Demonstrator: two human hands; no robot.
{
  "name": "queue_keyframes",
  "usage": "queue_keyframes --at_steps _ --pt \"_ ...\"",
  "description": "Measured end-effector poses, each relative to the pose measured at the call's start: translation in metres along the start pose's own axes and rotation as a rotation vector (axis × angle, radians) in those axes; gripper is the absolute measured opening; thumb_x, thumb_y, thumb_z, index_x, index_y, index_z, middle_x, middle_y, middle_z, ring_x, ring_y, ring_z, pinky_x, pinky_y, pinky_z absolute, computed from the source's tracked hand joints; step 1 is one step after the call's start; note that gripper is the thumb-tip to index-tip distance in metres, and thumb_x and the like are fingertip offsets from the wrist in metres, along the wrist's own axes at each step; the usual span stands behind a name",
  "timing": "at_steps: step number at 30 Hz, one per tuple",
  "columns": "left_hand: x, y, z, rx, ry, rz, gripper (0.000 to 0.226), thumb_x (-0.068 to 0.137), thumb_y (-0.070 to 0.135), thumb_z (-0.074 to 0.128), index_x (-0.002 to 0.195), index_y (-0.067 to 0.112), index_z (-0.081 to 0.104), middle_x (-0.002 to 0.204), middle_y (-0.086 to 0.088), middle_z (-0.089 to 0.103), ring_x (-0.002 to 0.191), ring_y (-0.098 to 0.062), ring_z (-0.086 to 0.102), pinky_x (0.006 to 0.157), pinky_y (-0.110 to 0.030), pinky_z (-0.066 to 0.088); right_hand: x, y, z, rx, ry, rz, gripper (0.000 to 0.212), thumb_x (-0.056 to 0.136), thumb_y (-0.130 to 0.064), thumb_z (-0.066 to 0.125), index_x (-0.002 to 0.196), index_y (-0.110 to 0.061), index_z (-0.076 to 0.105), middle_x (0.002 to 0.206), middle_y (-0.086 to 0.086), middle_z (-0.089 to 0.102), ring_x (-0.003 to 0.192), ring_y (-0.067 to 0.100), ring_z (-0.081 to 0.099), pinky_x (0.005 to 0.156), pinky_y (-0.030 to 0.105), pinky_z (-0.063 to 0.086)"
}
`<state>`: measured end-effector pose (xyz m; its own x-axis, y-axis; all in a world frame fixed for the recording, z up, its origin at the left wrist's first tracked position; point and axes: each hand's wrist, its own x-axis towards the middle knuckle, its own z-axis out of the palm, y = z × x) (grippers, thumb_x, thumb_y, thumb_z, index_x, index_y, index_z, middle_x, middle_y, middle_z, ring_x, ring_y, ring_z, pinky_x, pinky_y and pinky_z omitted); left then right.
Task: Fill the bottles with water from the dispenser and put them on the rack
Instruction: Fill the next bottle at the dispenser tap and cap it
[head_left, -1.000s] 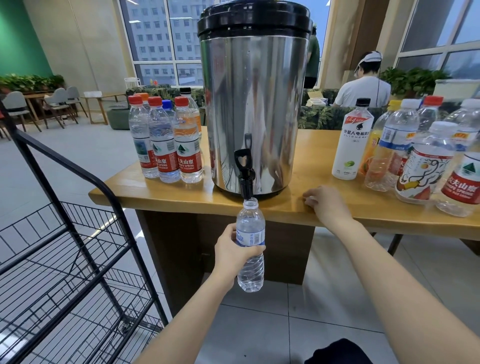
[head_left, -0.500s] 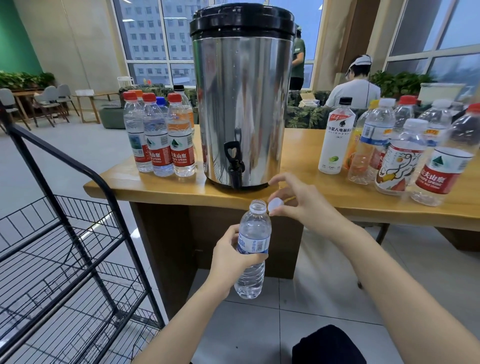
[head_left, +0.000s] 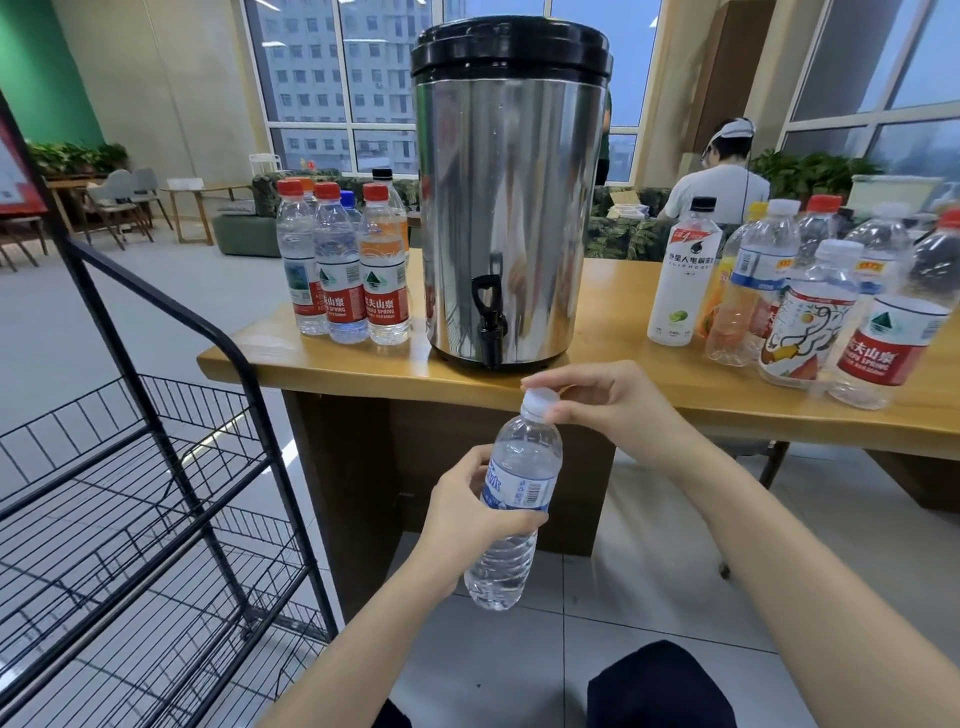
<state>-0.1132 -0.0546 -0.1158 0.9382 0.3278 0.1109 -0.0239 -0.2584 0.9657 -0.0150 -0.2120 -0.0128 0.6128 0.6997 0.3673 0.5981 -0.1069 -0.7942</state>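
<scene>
Grips the clear bottle (head_left: 511, 514) round its label with the left hand (head_left: 467, 525), fingers (head_left: 522, 519) curled about it, tilted slightly, in mid-air just in front of the counter (head_left: 623, 384) edge. Pinches the white cap (head_left: 540, 399) on the bottle's neck with the right hand (head_left: 608, 400), thumb and fingertips closed on it. Stands just behind, on the counter, as steel dispenser (head_left: 506, 208) with black tap (head_left: 488, 322). Flanks it with red-capped bottles (head_left: 337, 270) to the left and mixed bottles (head_left: 810, 312) to the right. Waits at far left as black wire rack (head_left: 156, 467).
</scene>
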Motion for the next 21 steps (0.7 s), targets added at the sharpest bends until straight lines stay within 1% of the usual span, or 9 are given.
queue_keyframes --at_steps 5,10,12,14,15,16,18,20,21 --pt "0.0 -0.002 -0.009 0.053 -0.031 0.0 0.067 0.063 0.02 0.091 0.121 0.032 0.058 0.107 0.014 0.069 0.1 -0.004 0.066 0.085 -0.024 0.057 0.005 -0.005 -0.013 -0.11 -0.159 -0.044 0.039 0.083 0.004 0.068 0.107 -0.027 0.07 0.112 -0.004 0.071 0.108 0.005 0.065 0.096 0.025 0.051" --pt "0.001 0.001 -0.019 0.057 -0.108 -0.003 0.067 0.065 0.021 0.09 0.123 0.033 0.06 0.108 0.015 0.071 0.1 -0.003 0.067 0.088 -0.03 0.057 0.011 -0.008 -0.019 -0.179 -0.246 -0.054 0.041 0.081 0.004 0.07 0.106 -0.027 0.07 0.112 -0.003 0.071 0.107 0.006 0.066 0.094 0.025 0.051" --pt "0.001 0.004 -0.021 0.048 -0.126 -0.001 0.067 0.065 0.02 0.09 0.124 0.032 0.06 0.107 0.016 0.071 0.1 -0.001 0.067 0.089 -0.029 0.057 0.012 -0.01 -0.021 -0.215 -0.249 -0.023 0.035 0.081 -0.002 0.072 0.109 -0.023 0.071 0.109 -0.005 0.072 0.104 0.004 0.065 0.092 0.021 0.051" --pt "0.001 0.006 -0.022 0.028 -0.139 0.006 0.067 0.066 0.017 0.089 0.124 0.032 0.06 0.107 0.015 0.071 0.1 -0.003 0.067 0.089 -0.03 0.056 0.013 -0.012 -0.021 -0.31 -0.24 -0.02 0.025 0.084 -0.017 0.071 0.11 -0.02 0.071 0.104 -0.008 0.072 0.098 0.003 0.065 0.086 0.02 0.052" --pt "0.0 0.008 -0.022 0.016 -0.151 0.011 0.065 0.067 0.016 0.088 0.124 0.032 0.06 0.108 0.014 0.072 0.101 -0.004 0.067 0.09 -0.03 0.056 0.013 -0.012 -0.02 -0.407 -0.239 -0.05 0.023 0.087 -0.029 0.066 0.108 -0.019 0.07 0.099 -0.007 0.071 0.092 0.004 0.065 0.08 0.021 0.052" --pt "0.0 0.009 -0.023 0.004 -0.173 0.018 0.063 0.069 0.014 0.087 0.122 0.032 0.06 0.108 0.013 0.072 0.102 -0.005 0.067 0.09 -0.03 0.056 0.014 -0.013 -0.018 -0.524 -0.243 -0.075 0.029 0.09 -0.043 0.057 0.103 -0.02 0.068 0.092 -0.007 0.068 0.084 0.005 0.062 0.073 0.022 0.05" --pt "0.001 0.012 -0.026 -0.008 -0.234 0.029 0.059 0.072 0.012 0.085 0.119 0.035 0.06 0.108 0.013 0.072 0.103 -0.006 0.068 0.088 -0.028 0.056 0.015 -0.012 -0.015 -0.766 -0.243 -0.159 0.051 0.093 -0.064 0.03 0.086 -0.021 0.057 0.079 -0.007 0.057 0.073 0.009 0.052 0.062 0.023 0.041" --pt "0.001 0.013 -0.027 -0.007 -0.298 0.05 0.058 0.074 0.012 0.084 0.123 0.031 0.058 0.11 0.011 0.071 0.105 -0.008 0.067 0.089 -0.028 0.056 0.014 -0.009 -0.012 -0.938 -0.186 -0.304 0.055 0.095 -0.059 0.011 0.071 -0.023 0.045 0.068 -0.008 0.047 0.066 0.011 0.045 0.056 0.025 0.035" --pt "0.001 0.014 -0.025 0.006 -0.301 0.067 0.059 0.074 0.013 0.084 0.125 0.028 0.058 0.111 0.01 0.071 0.105 -0.008 0.067 0.09 -0.028 0.056 0.014 -0.009 -0.008 -0.986 -0.148 -0.327 0.054 0.094 -0.055 0.008 0.066 -0.023 0.041 0.063 -0.006 0.043 0.062 0.012 0.042 0.053 0.026 0.032"
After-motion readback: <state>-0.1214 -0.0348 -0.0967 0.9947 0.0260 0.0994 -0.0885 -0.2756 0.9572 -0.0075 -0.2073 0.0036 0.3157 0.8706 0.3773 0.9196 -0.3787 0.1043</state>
